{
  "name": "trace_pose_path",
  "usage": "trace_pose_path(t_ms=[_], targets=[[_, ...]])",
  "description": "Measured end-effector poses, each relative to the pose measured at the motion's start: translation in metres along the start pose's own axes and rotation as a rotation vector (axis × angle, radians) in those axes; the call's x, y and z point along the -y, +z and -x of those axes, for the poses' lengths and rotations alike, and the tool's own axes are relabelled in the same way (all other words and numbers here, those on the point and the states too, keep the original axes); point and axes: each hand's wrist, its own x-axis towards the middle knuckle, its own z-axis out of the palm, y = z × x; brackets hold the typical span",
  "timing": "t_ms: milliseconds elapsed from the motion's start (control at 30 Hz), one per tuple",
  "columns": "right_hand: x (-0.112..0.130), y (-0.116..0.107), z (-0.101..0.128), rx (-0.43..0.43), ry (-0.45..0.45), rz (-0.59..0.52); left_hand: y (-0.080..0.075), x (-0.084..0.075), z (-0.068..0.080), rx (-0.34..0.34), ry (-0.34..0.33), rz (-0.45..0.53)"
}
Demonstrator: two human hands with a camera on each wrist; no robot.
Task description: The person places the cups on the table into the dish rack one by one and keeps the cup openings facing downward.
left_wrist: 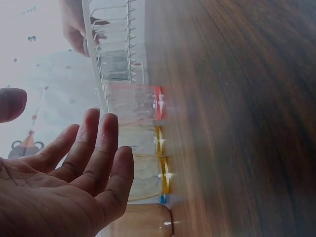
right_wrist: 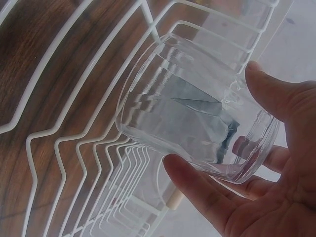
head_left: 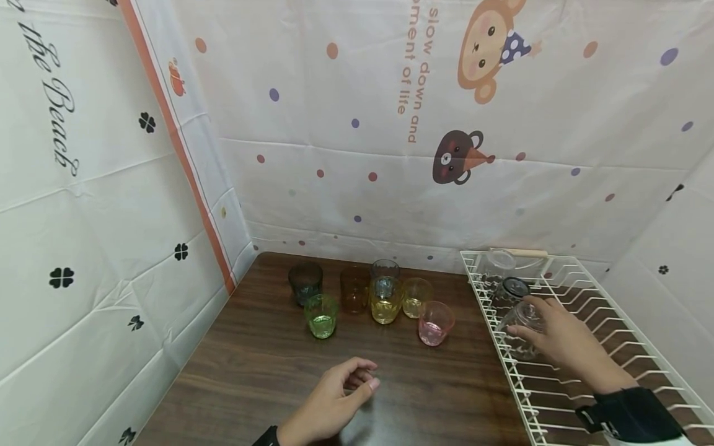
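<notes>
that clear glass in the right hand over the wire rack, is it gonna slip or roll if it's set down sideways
The clear glass looks smooth and rigid, so it may slip in the right hand, whose fingers curl round it. It is round-walled, so on its side it would probably roll, though the wires of the white rack might catch it. It likely breaks if dropped.

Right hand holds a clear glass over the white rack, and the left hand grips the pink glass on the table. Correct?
Not quite. The left hand grips nothing: it hovers open over the table, apart from the pink glass, as the head view shows. The right hand does hold the clear glass over the white rack.
</notes>
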Motion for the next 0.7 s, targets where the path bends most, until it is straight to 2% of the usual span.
trace_pose_path(t_ms=[700], targets=[[-0.0017, 0.0018, -0.0006, 0.009, 0.002, -0.006, -0.0029, 0.0017, -0.001, -0.001, -0.016, -0.008]])
